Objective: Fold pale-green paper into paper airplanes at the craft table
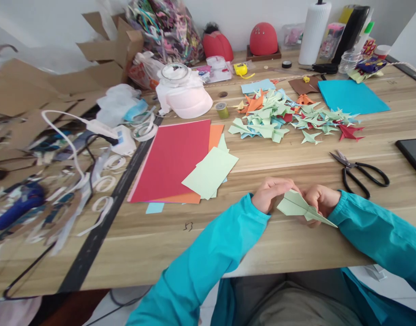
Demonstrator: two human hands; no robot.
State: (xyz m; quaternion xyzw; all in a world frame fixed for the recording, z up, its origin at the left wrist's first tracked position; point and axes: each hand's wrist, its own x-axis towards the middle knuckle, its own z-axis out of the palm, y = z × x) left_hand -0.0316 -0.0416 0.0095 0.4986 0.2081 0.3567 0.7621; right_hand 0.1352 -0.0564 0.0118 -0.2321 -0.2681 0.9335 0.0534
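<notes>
A pale green folded paper plane [298, 204] is held just above the table's near part, its long point slanting down to the right. My right hand [320, 199] pinches it from behind, with some fingers hidden by the paper. At its left end, my left hand [273, 192] is bent with its fingers against the paper's upper edge; its fingertips are partly hidden. Left of my hands, pale green paper sheets [211, 171] overlap a red sheet [177, 158]. Beyond my hands lies a heap of small folded paper planes [269, 115], mostly green with some orange, red and blue.
Black-handled scissors [359, 172] lie right of my hands, and a phone [413, 154] at the right edge. Blue paper [353, 96] lies behind. At left are a power strip [122, 140], cables and a blue glue gun [19, 206]. A thread spool [222, 110] stands mid-table.
</notes>
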